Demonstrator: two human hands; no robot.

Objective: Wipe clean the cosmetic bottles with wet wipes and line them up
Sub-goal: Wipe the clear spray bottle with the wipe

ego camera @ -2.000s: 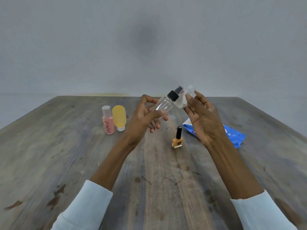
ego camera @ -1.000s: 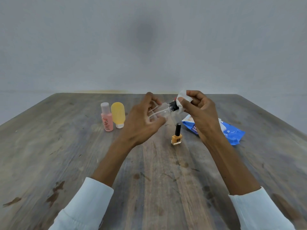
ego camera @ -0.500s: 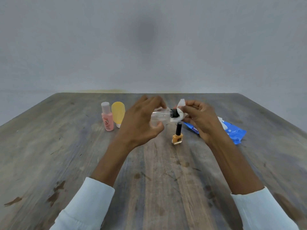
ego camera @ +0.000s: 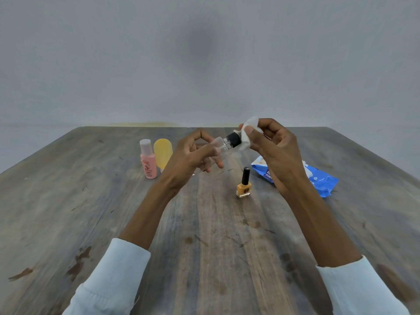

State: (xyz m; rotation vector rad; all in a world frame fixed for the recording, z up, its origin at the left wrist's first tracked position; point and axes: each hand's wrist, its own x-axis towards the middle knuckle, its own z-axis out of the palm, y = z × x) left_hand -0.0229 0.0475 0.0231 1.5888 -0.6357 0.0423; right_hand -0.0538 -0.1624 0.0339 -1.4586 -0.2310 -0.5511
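Observation:
My left hand [ego camera: 193,155] grips a small clear bottle [ego camera: 221,145] with a black cap, held tilted above the table. My right hand [ego camera: 275,151] pinches a white wet wipe [ego camera: 246,133] wrapped over the cap end of that bottle. An orange nail polish bottle [ego camera: 244,186] with a black cap stands upright below the hands. At the far left, a pink bottle [ego camera: 148,162] and a yellow bottle [ego camera: 163,153] stand side by side.
A blue wet wipe pack [ego camera: 322,180] lies on the wooden table [ego camera: 68,212] at the right, partly behind my right wrist. A plain grey wall rises behind the table's far edge.
Both hands have risen with the clear bottle, its cap end tilting up to the right. The wipe has stayed on the cap. The bottles on the table have not moved.

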